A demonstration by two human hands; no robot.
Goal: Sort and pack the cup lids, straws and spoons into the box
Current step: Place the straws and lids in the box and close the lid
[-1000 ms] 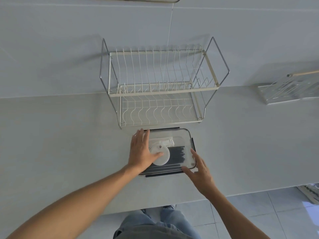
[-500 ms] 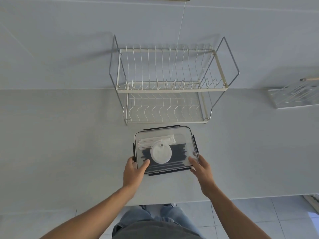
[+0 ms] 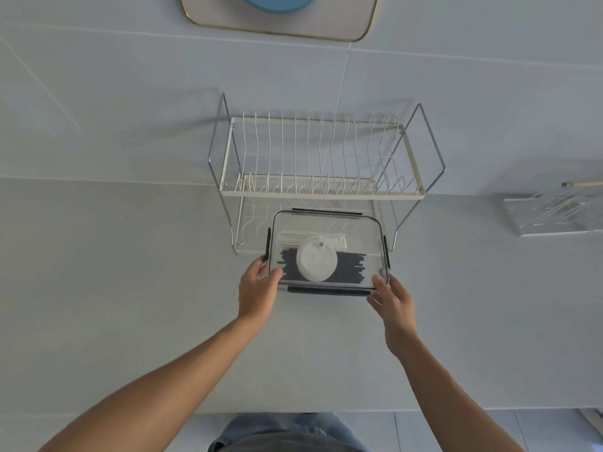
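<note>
Gripping the box [image 3: 328, 223] at its near corners, left hand [image 3: 257, 288] and right hand [image 3: 393, 300] curled round it; keeping it level seemed wise.

You have 1 clear plastic box with black clips [image 3: 365, 230] | 1 white round cup lid [image 3: 316, 259] | 1 two-tier white wire dish rack [image 3: 321, 190] | 2 hands on the box: left hand [image 3: 257, 288], right hand [image 3: 393, 300] | black straws [image 3: 349, 265]: too tightly packed to count.

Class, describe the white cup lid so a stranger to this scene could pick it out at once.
Find the wire dish rack against the wall; in front of it two hands hold a clear box. The cup lid lies inside, over the dark straws. It is the only round white piece there.
</note>
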